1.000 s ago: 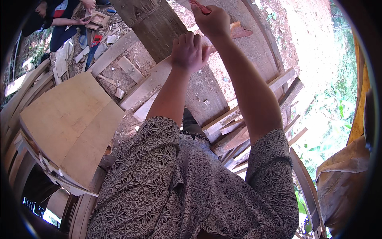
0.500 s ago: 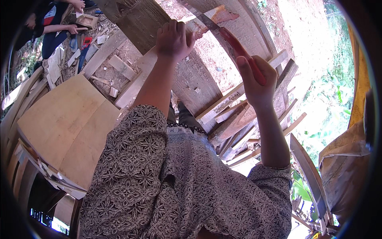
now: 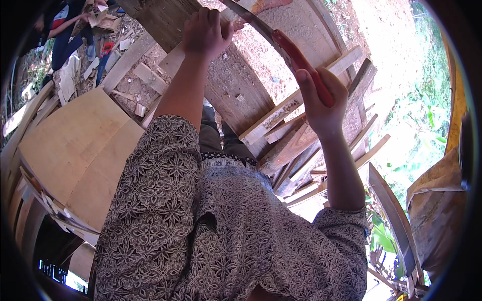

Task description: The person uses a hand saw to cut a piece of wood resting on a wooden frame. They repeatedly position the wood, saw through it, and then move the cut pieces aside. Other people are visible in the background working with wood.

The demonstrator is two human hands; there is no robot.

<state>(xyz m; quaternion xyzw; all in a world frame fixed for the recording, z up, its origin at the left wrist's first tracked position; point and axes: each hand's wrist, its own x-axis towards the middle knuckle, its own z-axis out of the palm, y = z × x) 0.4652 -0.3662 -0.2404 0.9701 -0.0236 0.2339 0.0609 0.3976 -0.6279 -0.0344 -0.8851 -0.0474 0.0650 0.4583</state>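
My right hand [image 3: 325, 103] is wrapped round the red handle of a hand saw [image 3: 292, 52], thumb along its near side. The saw's dark blade reaches up and left, past the top edge of the picture, so its tip is out of sight. My left hand [image 3: 206, 34] is curled over the edge of a dark wooden board [image 3: 160, 22] at the top, pressing on it with its knuckles up. Under the board runs a wide, worn plank [image 3: 236, 78]. Whether the blade touches the board cannot be made out.
A pale wooden panel [image 3: 75, 150] stands at my left. At upper left, a co-worker's hands hold a block of wood [image 3: 95, 19]; near them lies another saw [image 3: 104, 57] among offcuts. Several battens [image 3: 301, 165] are piled below the plank. A brown sheet [image 3: 437, 210] hangs at right.
My left hand and the board have shifted slightly up and left in view. The saw has moved a little up and left, my right hand still gripping it. The co-worker's hands have moved.
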